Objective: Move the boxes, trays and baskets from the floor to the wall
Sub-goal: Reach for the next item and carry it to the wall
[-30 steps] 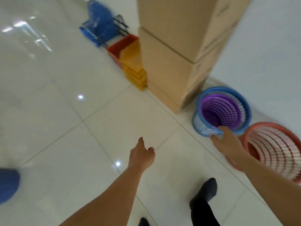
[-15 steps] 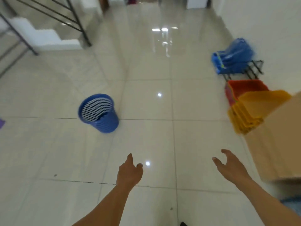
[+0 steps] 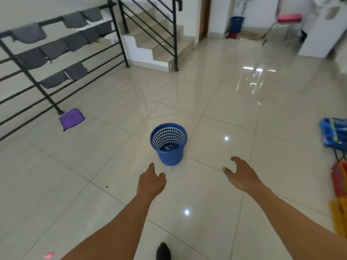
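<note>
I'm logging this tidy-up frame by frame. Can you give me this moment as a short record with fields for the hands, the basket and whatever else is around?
left hand: relaxed, holds nothing, short of the basket
right hand: fingers spread, holds nothing
blue basket: upright on the tiled floor, ahead of both hands, untouched
purple item: on the floor at the railing foot, kind unclear
stacked trays: red and yellow, at the right edge
grey cloths: draped over the railing bars
</note>
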